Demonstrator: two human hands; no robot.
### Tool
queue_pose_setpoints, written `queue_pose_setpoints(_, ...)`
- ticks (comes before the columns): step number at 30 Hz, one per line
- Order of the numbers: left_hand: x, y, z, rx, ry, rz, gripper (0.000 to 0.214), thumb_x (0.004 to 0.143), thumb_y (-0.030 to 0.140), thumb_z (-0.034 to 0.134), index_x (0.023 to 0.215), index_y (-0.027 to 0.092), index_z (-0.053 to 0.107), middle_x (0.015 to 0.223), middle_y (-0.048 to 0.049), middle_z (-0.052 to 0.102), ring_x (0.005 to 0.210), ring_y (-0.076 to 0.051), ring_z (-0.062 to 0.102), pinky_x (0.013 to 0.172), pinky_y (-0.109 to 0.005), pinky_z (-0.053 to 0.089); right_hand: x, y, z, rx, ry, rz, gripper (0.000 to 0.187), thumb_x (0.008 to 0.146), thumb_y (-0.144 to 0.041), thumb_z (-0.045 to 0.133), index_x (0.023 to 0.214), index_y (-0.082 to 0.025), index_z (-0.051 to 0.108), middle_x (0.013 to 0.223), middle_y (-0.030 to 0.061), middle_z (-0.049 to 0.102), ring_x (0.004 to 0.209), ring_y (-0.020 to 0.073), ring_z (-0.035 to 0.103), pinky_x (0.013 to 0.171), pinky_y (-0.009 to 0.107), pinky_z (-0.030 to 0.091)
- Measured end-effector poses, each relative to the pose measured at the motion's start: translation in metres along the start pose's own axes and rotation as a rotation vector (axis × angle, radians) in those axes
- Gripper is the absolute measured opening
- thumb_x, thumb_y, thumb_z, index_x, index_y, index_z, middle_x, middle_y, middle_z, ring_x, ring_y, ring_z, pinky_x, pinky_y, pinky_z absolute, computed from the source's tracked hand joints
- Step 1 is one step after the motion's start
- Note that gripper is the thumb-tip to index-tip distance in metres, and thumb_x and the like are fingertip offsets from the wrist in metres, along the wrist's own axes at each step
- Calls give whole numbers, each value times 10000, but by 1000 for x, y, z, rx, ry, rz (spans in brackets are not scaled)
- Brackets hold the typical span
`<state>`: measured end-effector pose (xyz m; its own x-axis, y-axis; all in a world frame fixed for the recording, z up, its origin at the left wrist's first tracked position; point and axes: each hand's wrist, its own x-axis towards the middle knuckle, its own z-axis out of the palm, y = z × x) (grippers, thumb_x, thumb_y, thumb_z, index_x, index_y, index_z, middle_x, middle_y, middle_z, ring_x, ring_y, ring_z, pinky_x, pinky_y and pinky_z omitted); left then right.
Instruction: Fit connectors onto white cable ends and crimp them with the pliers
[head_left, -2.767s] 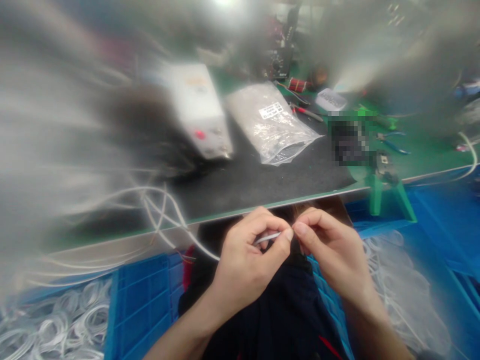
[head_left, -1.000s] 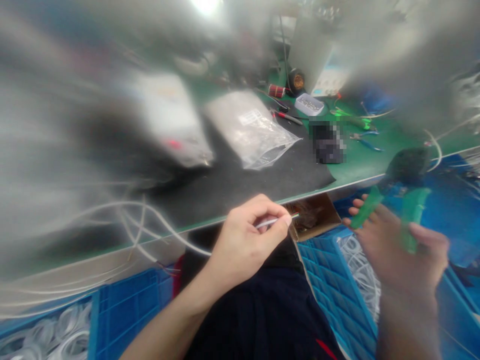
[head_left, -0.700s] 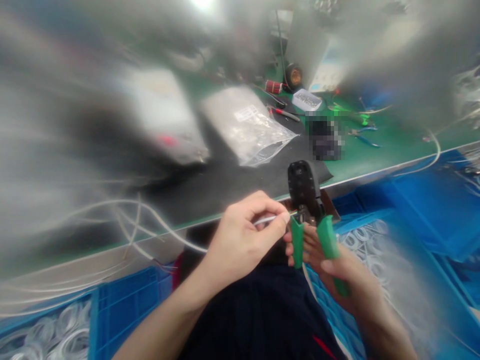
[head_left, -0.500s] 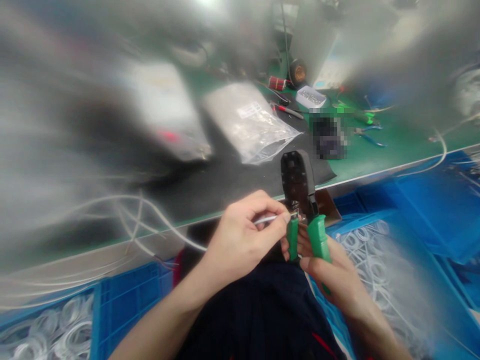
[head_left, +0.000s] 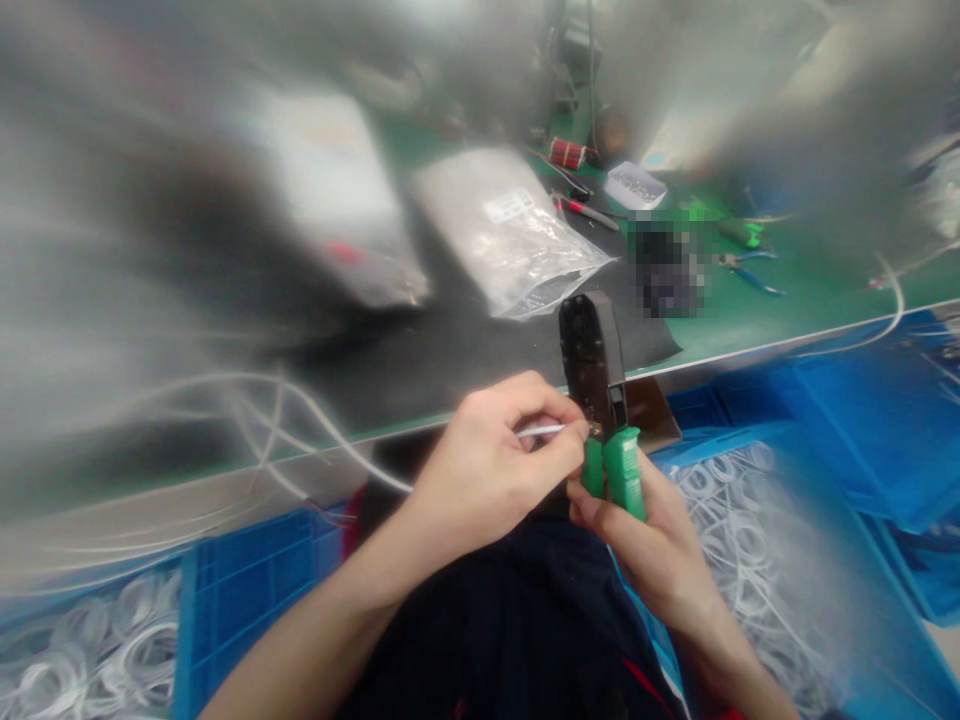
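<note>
A white cable is pinched between the thumb and fingers of my left hand. Its end reaches into the lower part of a crimping tool with a black head and green handles. My right hand is wrapped round those handles, which sit close together. My left fingertips are right beside the tool, and they hide the cable's very end. The rest of the cable trails left past my wrist over the bench edge.
On the green bench lie a clear plastic bag, blue-handled pliers, a red-handled tool and a white tray of small parts. Blue crates with coiled white cables stand below on both sides.
My right hand has squeezed the crimping tool's handles closer together. My left hand still holds the cable at the tool and has shifted slightly right.
</note>
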<state>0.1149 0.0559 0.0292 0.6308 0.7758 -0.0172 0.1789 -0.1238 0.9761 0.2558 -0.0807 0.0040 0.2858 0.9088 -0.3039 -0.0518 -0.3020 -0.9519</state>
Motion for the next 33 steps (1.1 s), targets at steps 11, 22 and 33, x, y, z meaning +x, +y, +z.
queue_pose_setpoints(11,-1,-4,0,-22,-11,-14,141,930,122,714,840,191,798,858,-1,738,709,-120,646,609,-212,479,1,0,3,-52,29,-22,87,951,-170,663,1011,-232,658,868,-8,644,732,178,583,672,313,470)
queue_pose_setpoints(22,0,-4,1,-15,-21,-32,136,939,131,718,843,192,794,858,12,729,720,-109,642,630,-213,479,2,-9,4,-84,23,-36,125,922,-149,636,1012,-235,621,828,-18,623,731,177,579,670,311,456)
queue_pose_setpoints(33,1,-3,1,-5,-47,-46,135,953,140,710,857,185,794,851,21,716,727,-103,630,640,-215,467,1,-4,4,-62,24,-58,153,930,-131,614,1042,-233,627,882,-23,628,733,154,565,668,299,449)
